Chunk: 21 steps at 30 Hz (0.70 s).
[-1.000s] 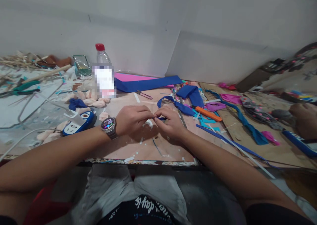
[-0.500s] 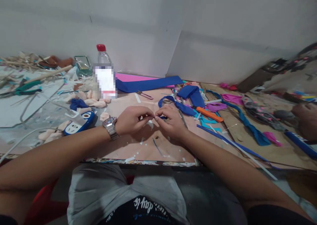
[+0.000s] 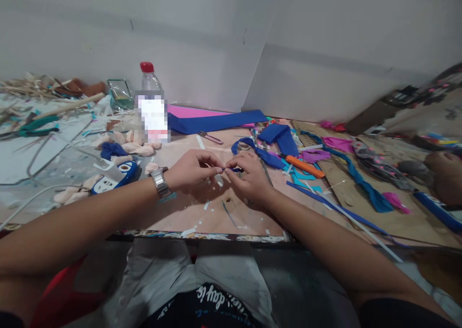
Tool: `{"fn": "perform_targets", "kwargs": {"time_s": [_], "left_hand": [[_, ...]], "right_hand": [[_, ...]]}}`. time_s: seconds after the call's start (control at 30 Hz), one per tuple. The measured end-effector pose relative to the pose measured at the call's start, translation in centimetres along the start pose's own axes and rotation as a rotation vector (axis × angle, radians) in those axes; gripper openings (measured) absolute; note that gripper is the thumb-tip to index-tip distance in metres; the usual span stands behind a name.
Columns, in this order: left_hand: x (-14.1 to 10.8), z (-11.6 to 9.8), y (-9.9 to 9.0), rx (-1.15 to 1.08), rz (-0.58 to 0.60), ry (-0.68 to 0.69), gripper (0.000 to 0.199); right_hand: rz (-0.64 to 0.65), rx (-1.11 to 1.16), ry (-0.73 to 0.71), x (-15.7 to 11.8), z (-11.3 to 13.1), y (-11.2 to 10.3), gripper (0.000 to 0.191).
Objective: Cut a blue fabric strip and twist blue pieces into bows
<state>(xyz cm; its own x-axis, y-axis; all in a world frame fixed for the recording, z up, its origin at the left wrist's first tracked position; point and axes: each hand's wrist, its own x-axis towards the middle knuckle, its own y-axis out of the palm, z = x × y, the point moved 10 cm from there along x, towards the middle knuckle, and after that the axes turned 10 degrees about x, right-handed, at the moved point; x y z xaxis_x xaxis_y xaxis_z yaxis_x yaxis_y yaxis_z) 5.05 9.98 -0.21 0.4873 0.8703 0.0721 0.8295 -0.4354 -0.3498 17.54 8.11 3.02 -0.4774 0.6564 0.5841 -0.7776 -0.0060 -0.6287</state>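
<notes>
Over the middle of the table, my left hand (image 3: 193, 171) and my right hand (image 3: 250, 178) meet fingertip to fingertip. Between them is a small dark blue strip (image 3: 236, 170), mostly covered by the fingers; its material is hard to make out. The left thumb and forefinger pinch one end, and the right fingers close around the rest. A loop of blue fabric ribbon (image 3: 265, 157) lies just beyond my right hand. Small white scraps and a thin dark sliver (image 3: 228, 213) are scattered on the tabletop below the hands.
A bottle with a red cap (image 3: 147, 67) and a bright phone screen (image 3: 153, 119) stand at the back. Green-handled pliers (image 3: 39, 126) and a blue-white power strip (image 3: 115, 176) are on the left. To the right lie an orange cutter (image 3: 305, 166) and another person's hand (image 3: 443, 174).
My left hand has tilted slightly, and a bit more of the dark blue strip shows between the fingertips. My right hand has barely moved.
</notes>
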Motion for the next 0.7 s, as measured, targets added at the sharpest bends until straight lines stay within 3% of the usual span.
{"fn": "perform_targets", "kwargs": {"time_s": [0.23,0.57,0.7], "left_hand": [[0.1,1.0,0.4,-0.082,0.04,-0.095,0.012],[0.2,1.8,0.9,-0.168,0.063,-0.162,0.023],[0.3,1.0,0.1,0.02,-0.003,-0.037,0.019]], "right_hand": [[-0.009,-0.022,-0.029,0.0,0.5,-0.3,0.005],[0.0,-0.057,-0.018,-0.1,0.7,-0.2,0.007],[0.02,-0.072,-0.031,-0.2,1.0,0.0,0.006]]}}
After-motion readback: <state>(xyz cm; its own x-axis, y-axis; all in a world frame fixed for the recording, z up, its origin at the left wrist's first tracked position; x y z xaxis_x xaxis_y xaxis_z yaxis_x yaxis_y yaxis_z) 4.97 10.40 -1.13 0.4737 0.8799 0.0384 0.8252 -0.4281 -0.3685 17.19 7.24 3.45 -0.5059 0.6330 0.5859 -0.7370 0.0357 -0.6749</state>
